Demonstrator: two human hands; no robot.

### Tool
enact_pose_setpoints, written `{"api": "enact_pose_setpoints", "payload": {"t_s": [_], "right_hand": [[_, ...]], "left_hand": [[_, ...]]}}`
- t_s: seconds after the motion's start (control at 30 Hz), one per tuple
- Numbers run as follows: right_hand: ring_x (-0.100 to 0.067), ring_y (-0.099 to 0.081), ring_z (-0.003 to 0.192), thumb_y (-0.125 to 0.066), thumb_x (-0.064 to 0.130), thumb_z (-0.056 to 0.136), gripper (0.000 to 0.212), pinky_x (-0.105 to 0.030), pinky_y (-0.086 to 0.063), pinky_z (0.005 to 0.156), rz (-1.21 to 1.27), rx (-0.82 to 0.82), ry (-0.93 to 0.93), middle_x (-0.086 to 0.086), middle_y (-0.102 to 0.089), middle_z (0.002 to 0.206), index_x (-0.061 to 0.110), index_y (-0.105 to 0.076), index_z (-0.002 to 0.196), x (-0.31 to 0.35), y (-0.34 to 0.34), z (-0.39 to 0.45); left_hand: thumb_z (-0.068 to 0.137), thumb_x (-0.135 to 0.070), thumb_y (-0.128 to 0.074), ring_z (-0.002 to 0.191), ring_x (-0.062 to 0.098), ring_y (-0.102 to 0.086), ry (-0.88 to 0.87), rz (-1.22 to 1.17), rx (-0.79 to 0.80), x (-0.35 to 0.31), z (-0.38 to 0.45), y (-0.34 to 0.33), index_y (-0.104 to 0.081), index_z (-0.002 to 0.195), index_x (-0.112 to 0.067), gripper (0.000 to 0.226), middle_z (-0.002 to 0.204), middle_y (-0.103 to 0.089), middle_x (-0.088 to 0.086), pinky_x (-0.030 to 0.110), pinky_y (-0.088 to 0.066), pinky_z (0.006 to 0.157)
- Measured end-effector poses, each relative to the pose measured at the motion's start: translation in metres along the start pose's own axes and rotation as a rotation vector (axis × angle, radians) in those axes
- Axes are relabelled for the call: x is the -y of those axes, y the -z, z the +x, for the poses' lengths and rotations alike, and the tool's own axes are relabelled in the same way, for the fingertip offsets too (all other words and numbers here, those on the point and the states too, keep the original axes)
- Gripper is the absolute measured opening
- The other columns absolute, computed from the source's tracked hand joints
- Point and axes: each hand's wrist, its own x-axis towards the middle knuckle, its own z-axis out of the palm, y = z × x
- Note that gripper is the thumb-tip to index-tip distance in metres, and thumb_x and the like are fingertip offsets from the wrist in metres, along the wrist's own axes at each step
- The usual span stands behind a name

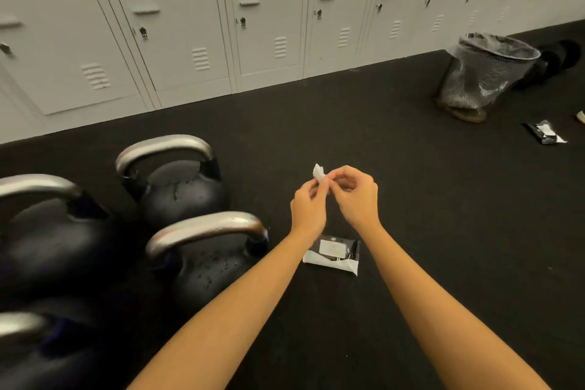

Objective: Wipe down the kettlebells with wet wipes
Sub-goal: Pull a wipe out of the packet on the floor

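head view: both hands met above the floor (411, 231), the left hand (308, 203) and right hand (356, 196) pinching a small folded wipe (318, 172) between them, seemingly unfolding it. the kettlebells (205, 256) stood just left, the wipe pack (332, 255) below; next, spread the wipe and rub the nearest bell

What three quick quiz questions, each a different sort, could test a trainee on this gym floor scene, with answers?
1. True or false: both hands pinch the small white wipe.
2. Where does the wipe packet lie: A) on the floor below the wrists, B) in the bin, C) on a kettlebell?
3. Fill in: the mesh bin stands tilted near the ______.

Key:
1. True: left hand and right hand meet on it.
2. A.
3. Lockers.
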Motion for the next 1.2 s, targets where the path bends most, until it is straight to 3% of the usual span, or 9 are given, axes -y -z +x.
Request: {"api": "enact_pose_setpoints", "payload": {"t_s": [0.17,0.27,0.37,0.47,0.63,0.73,0.87,1.0,1.2], "right_hand": [[-0.006,-0.070,0.084,-0.071,0.003,0.084,0.013,-0.016,-0.056,0.075,0.097,0.099,0.147,0.000,-0.074,0.087,0.012,-0.076,0.091,0.044,-0.031,0.002],[-0.008,-0.071,0.086,-0.074,0.003,0.080,0.011,-0.020,-0.057,0.078,0.156,0.159,0.218,0.001,-0.075,0.087,0.010,-0.077,0.088,0.072,-0.060,0.000],[-0.010,-0.072,0.087,-0.075,0.003,0.079,0.011,-0.021,-0.057,0.078,0.266,0.193,0.235,-0.001,-0.076,0.086,0.007,-0.077,0.088,0.103,-0.091,-0.006],[-0.014,-0.072,0.085,-0.074,0.004,0.080,0.010,-0.022,-0.057,0.077,0.367,0.188,0.228,-0.005,-0.075,0.086,0.005,-0.075,0.090,0.137,-0.122,-0.011],[-0.013,-0.072,0.085,-0.079,0.016,0.078,0.018,-0.028,-0.058,0.080,0.440,0.163,0.165,-0.001,-0.075,0.087,0.010,-0.074,0.094,0.187,-0.177,-0.020],[-0.010,-0.072,0.082,-0.080,0.024,0.077,0.023,-0.027,-0.059,0.078,0.393,0.181,0.085,0.003,-0.075,0.086,0.013,-0.075,0.096,0.209,-0.207,-0.027],[-0.014,-0.071,0.085,-0.072,0.017,0.086,0.021,-0.035,-0.060,0.080,0.363,0.211,0.002,0.001,-0.072,0.090,0.007,-0.072,0.104,0.228,-0.237,-0.032],[-0.022,-0.072,0.087,-0.069,0.010,0.087,0.026,-0.025,-0.061,0.070,0.410,0.265,-0.138,-0.009,-0.071,0.102,0.004,-0.066,0.112,0.240,-0.254,-0.041],[-0.006,-0.061,0.077,-0.073,0.011,0.082,0.025,-0.015,-0.049,0.068,0.003,0.115,0.215,0.003,-0.064,0.091,0.017,-0.062,0.104,0.261,-0.282,-0.066]], "left_hand": [[0.094,-0.038,-0.052,0.097,0.013,-0.066,0.010,-0.189,-0.188,-0.027,-0.002,0.043,-0.071,0.103,-0.022,0.026,0.097,-0.071,-0.002,0.039,-0.053,0.093],[0.094,-0.032,-0.055,0.091,0.019,-0.069,0.071,-0.338,-0.319,-0.042,-0.006,0.079,-0.073,0.076,-0.026,0.026,0.087,-0.073,0.002,0.043,-0.055,0.089],[0.095,-0.024,-0.055,0.092,0.025,-0.069,0.135,-0.468,-0.418,-0.059,-0.009,0.118,-0.071,0.069,-0.020,0.031,0.086,-0.073,0.008,0.041,-0.057,0.085],[0.095,-0.021,-0.056,0.092,0.025,-0.070,0.127,-0.555,-0.435,-0.079,-0.015,0.162,-0.068,0.077,-0.013,0.024,0.090,-0.072,0.010,0.035,-0.058,0.078],[0.095,-0.015,-0.054,0.097,0.027,-0.069,0.059,-0.607,-0.453,-0.093,-0.029,0.235,-0.067,0.098,-0.004,0.017,0.102,-0.071,0.017,0.038,-0.056,0.088],[0.094,-0.011,-0.055,0.098,0.029,-0.068,0.006,-0.588,-0.471,-0.100,-0.036,0.275,-0.066,0.091,-0.007,0.011,0.106,-0.069,0.020,0.035,-0.057,0.083],[0.093,-0.011,-0.056,0.098,0.031,-0.068,-0.002,-0.563,-0.477,-0.098,-0.044,0.322,-0.063,0.105,-0.003,0.016,0.112,-0.066,0.021,0.037,-0.058,0.081],[0.095,-0.014,-0.053,0.093,0.031,-0.067,0.039,-0.669,-0.437,-0.090,-0.056,0.361,-0.056,0.116,0.001,0.025,0.108,-0.065,0.019,0.038,-0.056,0.082],[0.096,-0.014,-0.052,0.095,0.031,-0.065,0.058,-0.756,-0.383,-0.075,-0.072,0.396,-0.055,0.117,-0.001,0.025,0.097,-0.067,0.015,0.042,-0.054,0.087]]}}
